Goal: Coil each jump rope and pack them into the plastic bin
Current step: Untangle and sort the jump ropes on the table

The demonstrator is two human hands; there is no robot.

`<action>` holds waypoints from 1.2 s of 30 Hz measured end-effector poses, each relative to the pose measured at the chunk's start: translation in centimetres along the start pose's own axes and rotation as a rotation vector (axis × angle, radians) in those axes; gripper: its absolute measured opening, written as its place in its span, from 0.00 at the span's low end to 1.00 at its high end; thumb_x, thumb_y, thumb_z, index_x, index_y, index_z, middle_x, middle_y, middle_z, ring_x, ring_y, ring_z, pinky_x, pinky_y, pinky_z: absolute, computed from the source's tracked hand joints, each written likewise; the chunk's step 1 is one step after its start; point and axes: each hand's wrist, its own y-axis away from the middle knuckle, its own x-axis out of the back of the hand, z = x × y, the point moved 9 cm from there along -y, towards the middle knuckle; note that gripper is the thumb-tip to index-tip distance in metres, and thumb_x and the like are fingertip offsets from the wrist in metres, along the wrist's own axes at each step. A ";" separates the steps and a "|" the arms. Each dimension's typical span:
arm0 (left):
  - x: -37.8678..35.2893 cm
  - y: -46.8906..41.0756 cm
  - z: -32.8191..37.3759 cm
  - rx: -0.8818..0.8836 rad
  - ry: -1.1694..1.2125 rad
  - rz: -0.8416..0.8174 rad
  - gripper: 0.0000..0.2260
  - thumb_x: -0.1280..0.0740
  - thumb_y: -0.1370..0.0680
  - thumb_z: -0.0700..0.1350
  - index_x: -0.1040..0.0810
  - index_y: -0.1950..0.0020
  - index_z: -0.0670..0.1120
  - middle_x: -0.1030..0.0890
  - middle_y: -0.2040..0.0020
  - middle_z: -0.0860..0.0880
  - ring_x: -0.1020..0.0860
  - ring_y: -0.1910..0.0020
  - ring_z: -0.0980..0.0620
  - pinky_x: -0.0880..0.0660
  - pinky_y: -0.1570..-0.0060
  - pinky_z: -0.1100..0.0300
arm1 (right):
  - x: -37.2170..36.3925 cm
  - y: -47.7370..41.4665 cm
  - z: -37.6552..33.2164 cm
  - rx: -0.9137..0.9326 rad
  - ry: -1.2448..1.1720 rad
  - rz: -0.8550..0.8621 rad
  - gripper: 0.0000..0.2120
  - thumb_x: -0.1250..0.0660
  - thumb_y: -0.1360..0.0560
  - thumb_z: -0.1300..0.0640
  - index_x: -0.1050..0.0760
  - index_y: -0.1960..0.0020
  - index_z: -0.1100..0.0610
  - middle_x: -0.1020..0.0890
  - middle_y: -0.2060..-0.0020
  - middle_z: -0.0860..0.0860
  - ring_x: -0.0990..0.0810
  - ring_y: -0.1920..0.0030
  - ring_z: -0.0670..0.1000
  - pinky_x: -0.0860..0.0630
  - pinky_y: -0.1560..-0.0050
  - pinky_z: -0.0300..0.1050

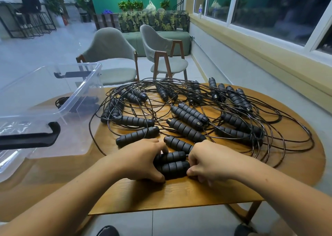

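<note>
Left hand (142,161), right hand (210,162) curled around 2 ribbed black handles (173,166), tangled ropes (186,118) beyond

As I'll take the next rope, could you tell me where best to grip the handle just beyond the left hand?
Grip round the ribbed middle of the handle, from above and from its left: it lies flat and nearly crosswise, with bare table on that side.
</note>
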 end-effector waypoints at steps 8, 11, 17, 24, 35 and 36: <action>0.8 0.7 0.3 0.024 0.072 -0.032 0.28 0.23 0.28 0.54 0.30 0.31 0.59 0.23 0.41 0.60 0.24 0.46 0.58 0.22 0.49 0.64 | -0.1 2.0 -0.1 -0.013 -0.121 -0.234 0.21 0.32 0.17 0.41 0.17 0.43 0.59 0.10 0.55 0.53 0.10 0.56 0.52 0.16 0.60 0.42; -0.7 0.9 1.7 0.002 0.056 -0.046 0.29 0.23 0.28 0.54 0.32 0.31 0.59 0.27 0.37 0.59 0.26 0.45 0.57 0.26 0.55 0.66 | -0.7 1.2 -0.3 -0.020 0.067 -0.152 0.25 0.30 0.21 0.34 0.15 0.48 0.57 0.10 0.57 0.52 0.11 0.58 0.49 0.19 0.61 0.41; -1.0 1.0 2.2 -0.005 0.031 -0.060 0.22 0.29 0.21 0.57 0.29 0.29 0.57 0.25 0.36 0.57 0.27 0.45 0.59 0.34 0.61 0.69 | -0.7 1.1 -1.2 -0.011 0.156 -0.023 0.26 0.35 0.19 0.33 0.16 0.52 0.55 0.12 0.62 0.50 0.18 0.67 0.42 0.29 0.66 0.38; -1.5 1.7 2.4 0.039 0.016 -0.148 0.40 0.25 0.33 0.72 0.33 0.27 0.58 0.26 0.37 0.58 0.26 0.43 0.56 0.27 0.53 0.64 | -1.2 1.1 -1.0 -0.019 0.054 -0.064 0.23 0.36 0.16 0.37 0.16 0.48 0.56 0.10 0.58 0.52 0.11 0.60 0.47 0.14 0.50 0.47; -1.4 1.5 3.7 0.120 -0.132 0.001 0.29 0.25 0.32 0.65 0.30 0.39 0.54 0.27 0.46 0.54 0.27 0.51 0.53 0.36 0.67 0.63 | -0.8 1.1 -0.8 -0.037 -0.021 -0.064 0.25 0.37 0.15 0.37 0.16 0.48 0.58 0.10 0.57 0.54 0.10 0.58 0.51 0.15 0.51 0.47; -1.2 1.5 3.5 0.122 -0.110 0.007 0.28 0.25 0.33 0.65 0.30 0.40 0.54 0.27 0.47 0.55 0.27 0.52 0.53 0.34 0.65 0.62 | -0.9 1.1 -0.8 -0.041 -0.060 -0.088 0.26 0.38 0.15 0.37 0.16 0.48 0.60 0.10 0.58 0.54 0.10 0.59 0.51 0.16 0.54 0.44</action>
